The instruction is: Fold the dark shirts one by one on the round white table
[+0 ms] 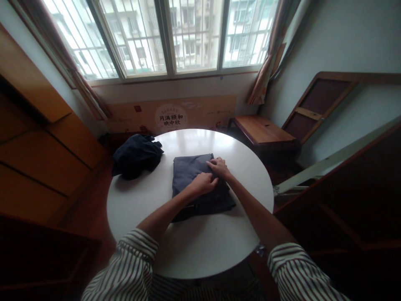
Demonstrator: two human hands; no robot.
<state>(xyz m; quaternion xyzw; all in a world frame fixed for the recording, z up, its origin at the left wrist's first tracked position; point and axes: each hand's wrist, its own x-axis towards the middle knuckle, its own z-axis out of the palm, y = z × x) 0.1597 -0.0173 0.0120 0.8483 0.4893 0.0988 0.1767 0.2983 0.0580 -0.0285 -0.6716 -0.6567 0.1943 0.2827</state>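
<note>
A dark grey piece of clothing [189, 167], folded into a rough rectangle, lies on the round white table [134, 209]. Its kind cannot be told from its folded shape. My left hand [204, 183] rests on the middle of it with fingers curled into the cloth. At the cloth's right edge, slightly farther from me, my right hand [219, 167] has its fingers bent on the fabric and closed on that edge. Both fingertips are partly hidden. The cloth's near part spreads in looser, darker layers below my hands.
A crumpled dark navy garment [136, 155] sits at the table's far left edge. Beyond the table stand a low wooden stool or side table [265, 129] and a printed cardboard panel [200, 110] under the barred window. Wooden cabinets [40, 163] line the left side.
</note>
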